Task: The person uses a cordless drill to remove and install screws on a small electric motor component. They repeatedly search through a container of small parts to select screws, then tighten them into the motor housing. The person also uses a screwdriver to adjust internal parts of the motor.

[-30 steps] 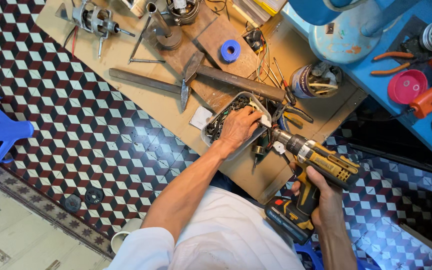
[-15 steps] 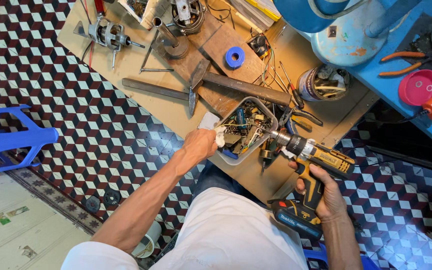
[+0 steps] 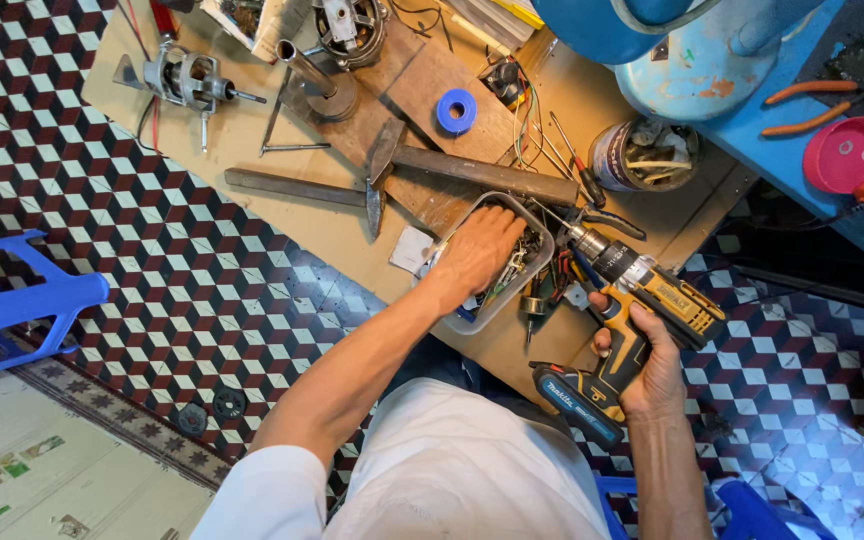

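My left hand (image 3: 479, 252) reaches into a clear plastic tray (image 3: 544, 228) full of small metal parts and bits on the low wooden board (image 3: 312, 215); its fingers are buried among the parts, so what they touch is hidden. My right hand (image 3: 650, 365) grips the handle of a yellow and black cordless drill (image 3: 642, 285) with a teal battery (image 3: 572, 400). The drill's chuck points up-left toward the tray's right rim.
A hammer (image 3: 377, 175), metal bars (image 3: 487, 172), a blue tape roll (image 3: 456, 110), a motor (image 3: 187, 80), a tin of tools (image 3: 637, 155) and pliers (image 3: 812, 95) lie around. A blue plastic stool (image 3: 12, 305) stands left on the tiled floor.
My left hand moved from the tray's left edge into the tray. The drill stays in my right hand, little changed.
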